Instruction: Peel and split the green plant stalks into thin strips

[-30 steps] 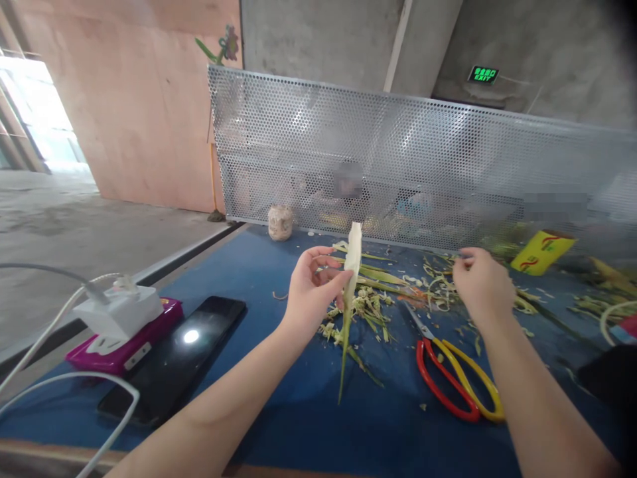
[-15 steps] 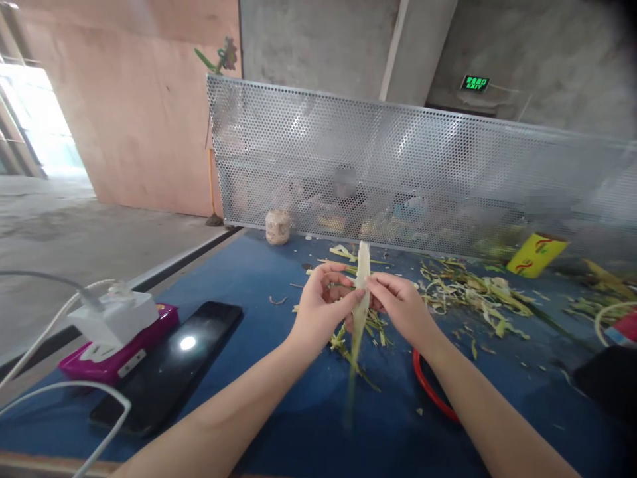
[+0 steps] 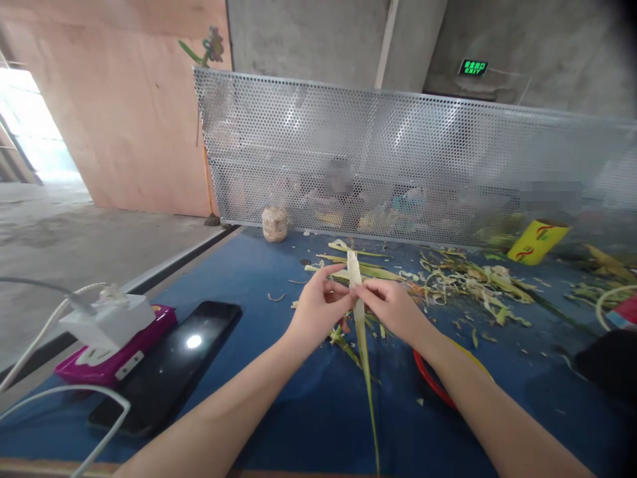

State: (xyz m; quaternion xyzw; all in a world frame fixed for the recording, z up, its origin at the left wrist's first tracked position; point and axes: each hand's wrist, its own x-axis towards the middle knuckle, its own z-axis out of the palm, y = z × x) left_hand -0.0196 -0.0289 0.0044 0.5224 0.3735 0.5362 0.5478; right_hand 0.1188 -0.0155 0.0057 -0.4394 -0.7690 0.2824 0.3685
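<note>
A long leaf strip point(image 3: 363, 338), whitish at its broad far end and green toward its thin tip, stretches from between my hands down toward the near table edge. My left hand point(image 3: 322, 302) pinches it from the left, thumb on top and fingers behind. From the other side, my right hand point(image 3: 393, 307) grips it between thumb and forefinger, close to the left thumb. Beneath and beyond the hands lie green leaf scraps point(image 3: 343, 342), partly hidden by the fingers. A red ring-shaped rim point(image 3: 432, 380) shows under my right forearm, which covers most of it.
On the blue table point(image 3: 213, 272) are a black phone point(image 3: 174, 365), a purple power strip point(image 3: 107, 365) with a white charger point(image 3: 107, 322), and a wrapped jar-like lump point(image 3: 275, 224). Leaf trimmings point(image 3: 468, 285) and a yellow cylinder point(image 3: 537, 242) lie right. A perforated metal screen point(image 3: 308, 139) stands behind.
The leaf strip's lower tip has swung to the right and its blurred end now shows sharply. Both hands stay on it, the right hand slightly further left.
</note>
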